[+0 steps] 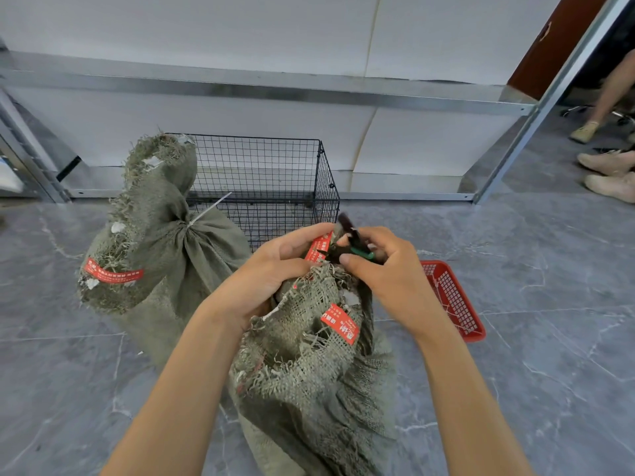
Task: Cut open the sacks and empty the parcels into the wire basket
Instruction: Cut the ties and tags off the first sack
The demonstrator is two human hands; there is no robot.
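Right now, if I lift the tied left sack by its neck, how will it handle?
Likely floppy: the sack folds and droops above its zip tie. Probably heavy: its body bulges full. Shouldn't roll: it slumps wide on the floor.

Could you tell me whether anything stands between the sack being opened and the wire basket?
Nothing visible does. The near sack stands directly in front of the wire basket; the tied sack stands against the basket's left front, beside that path.
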